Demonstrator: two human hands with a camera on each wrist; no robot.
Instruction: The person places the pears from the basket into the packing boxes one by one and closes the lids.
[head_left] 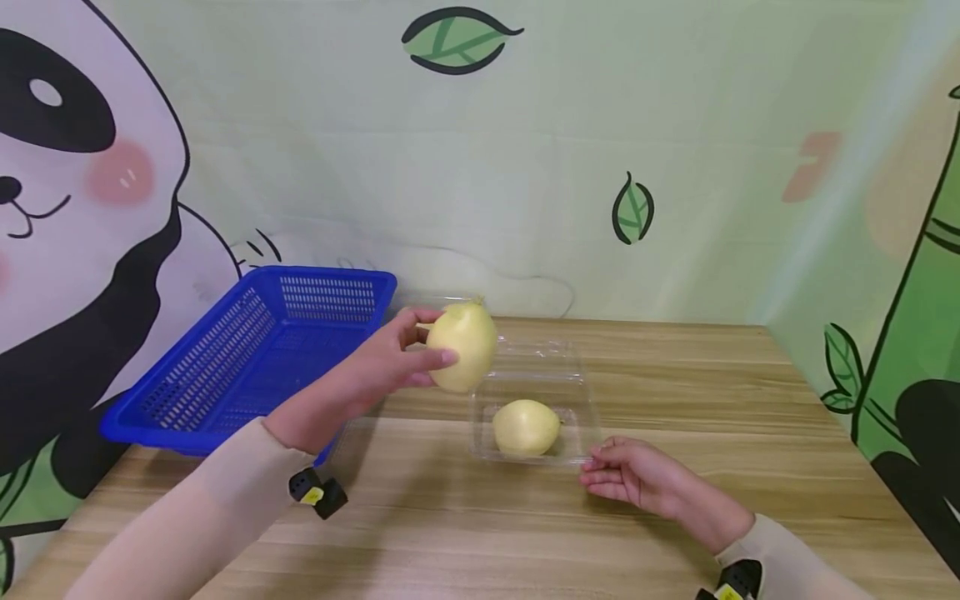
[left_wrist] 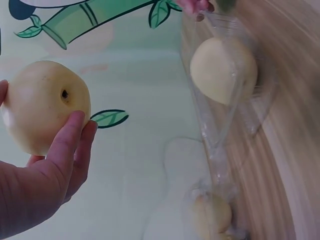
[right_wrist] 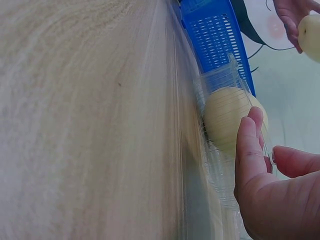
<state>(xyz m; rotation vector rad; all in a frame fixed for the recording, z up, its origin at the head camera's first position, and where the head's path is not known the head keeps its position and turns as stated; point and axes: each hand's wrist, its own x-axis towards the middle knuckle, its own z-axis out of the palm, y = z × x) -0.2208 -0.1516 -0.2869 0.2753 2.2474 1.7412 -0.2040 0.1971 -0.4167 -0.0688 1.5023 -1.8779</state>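
Observation:
My left hand [head_left: 382, 354] grips a pale yellow pear [head_left: 463, 346] between thumb and fingers, raised above the table. The dark hollow at the end of this pear [left_wrist: 47, 107] shows in the left wrist view. Below and to its right stands a clear plastic box [head_left: 480, 450] with its lid tipped back. One pear [head_left: 527, 427] lies on its side in the box. At the box's near right corner, my right hand [head_left: 637, 475] pinches the rim; in the right wrist view the thumb [right_wrist: 295, 161] is at one side of the wall and the fingers [right_wrist: 250, 150] at the other.
A blue plastic basket [head_left: 187, 429] with slotted walls stands at the left of the wooden table [head_left: 675, 383]. Behind the held pear, a second clear container [left_wrist: 192, 200] with a yellowish fruit [left_wrist: 212, 215] shows in the left wrist view. A printed cloth wall [head_left: 525, 233] closes off the back.

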